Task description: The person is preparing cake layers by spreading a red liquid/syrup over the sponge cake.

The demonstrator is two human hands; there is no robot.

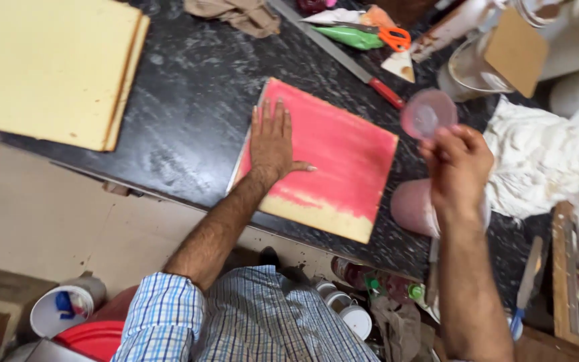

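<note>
1. Our left hand lies flat, fingers spread and straight, palm down on the pink slab; it grips nothing.
2. The slab is a square sheet near the middle of the dark desk, turned like a diamond. Its top is pink-red, and a pale yellow band runs along the edge at 6 o'clock, close to the desk's front rim.
3. Our right hand is raised at 3 o'clock of the slab, fingers curled round a small pink cup that sticks out at the hand's 11 o'clock. The cup is blurred.
4. Below that hand, at 6 o'clock, a pink tub stands on the desk just beside the slab's right corner.
5. A long knife with a red handle lies at 12 o'clock of the slab, near its top corner.
6. Orange scissors and a green bag lie beyond the knife.
7. Two stacked yellow slabs lie at 10 o'clock, well apart.
8. A white heap sits at 3 o'clock of our right hand.
</note>
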